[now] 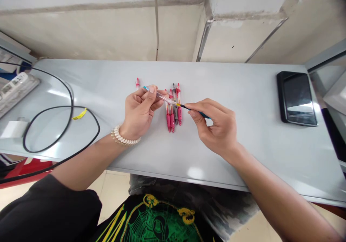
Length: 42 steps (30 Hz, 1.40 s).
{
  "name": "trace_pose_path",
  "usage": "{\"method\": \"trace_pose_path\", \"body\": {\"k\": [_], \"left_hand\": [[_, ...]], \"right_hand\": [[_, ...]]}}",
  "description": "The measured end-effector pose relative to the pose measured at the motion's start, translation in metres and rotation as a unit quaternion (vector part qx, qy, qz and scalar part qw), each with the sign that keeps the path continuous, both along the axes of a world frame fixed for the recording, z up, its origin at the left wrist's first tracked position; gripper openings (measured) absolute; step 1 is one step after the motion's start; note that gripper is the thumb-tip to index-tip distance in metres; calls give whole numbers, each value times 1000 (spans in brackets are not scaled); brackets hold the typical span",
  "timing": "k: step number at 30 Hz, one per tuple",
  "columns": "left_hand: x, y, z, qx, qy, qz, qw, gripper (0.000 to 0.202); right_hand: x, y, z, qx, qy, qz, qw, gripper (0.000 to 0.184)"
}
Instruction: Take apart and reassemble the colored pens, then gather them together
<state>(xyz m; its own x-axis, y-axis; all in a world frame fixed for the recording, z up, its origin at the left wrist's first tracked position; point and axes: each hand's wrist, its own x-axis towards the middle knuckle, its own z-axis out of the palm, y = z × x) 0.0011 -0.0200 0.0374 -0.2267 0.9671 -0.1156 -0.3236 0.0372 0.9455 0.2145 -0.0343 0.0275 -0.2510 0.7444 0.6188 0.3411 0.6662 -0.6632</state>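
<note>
My left hand (142, 108) pinches a clear pen barrel (163, 97) with a blue end (146, 88), between thumb and fingers. From the barrel's right end runs a thin dark pen refill (183, 106), with a yellowish band near where it meets the barrel. My right hand (216, 124) closes thumb and forefinger on the refill's right part. A blue piece (204, 115) shows beneath those fingers; its full shape is hidden. Under the held pen lie several red pens (172, 123) and a black pen (176, 115), side by side on the table.
A small red-and-clear pen piece (137, 82) lies behind my left hand on the grey table (256, 90). At right sits a black device with a glossy screen (297, 97). A black cable (72, 94) with a yellow tag (80, 114) loops across the left side. The wall (108, 33) borders the back edge.
</note>
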Motion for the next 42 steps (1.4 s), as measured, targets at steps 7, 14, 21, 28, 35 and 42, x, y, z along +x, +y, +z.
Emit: {"method": "trace_pose_path", "body": {"k": [7,14,21,28,35,42], "left_hand": [[8,-12,-7,16,31,-71,997,39],[13,-17,-3,11,6,-82,997,36],[11,-13,-2,2,-9,-69,998,35],[11,-13,-3,9,-20,-78,997,35],[7,-10,-6,14,-9,-53,998,29],[8,-11,-6,12,-5,-41,999,31]], "right_hand": [[-6,-3,-8,4,-29,-14,999,14],[-7,-7,-8,1,-2,-23,1000,12],[-6,-7,-3,33,-15,6,999,24],[-6,-8,-2,-66,30,-10,997,8],[-3,-6,-1,-53,12,-15,998,8],[-1,-5,2,-56,15,-4,998,13]]}}
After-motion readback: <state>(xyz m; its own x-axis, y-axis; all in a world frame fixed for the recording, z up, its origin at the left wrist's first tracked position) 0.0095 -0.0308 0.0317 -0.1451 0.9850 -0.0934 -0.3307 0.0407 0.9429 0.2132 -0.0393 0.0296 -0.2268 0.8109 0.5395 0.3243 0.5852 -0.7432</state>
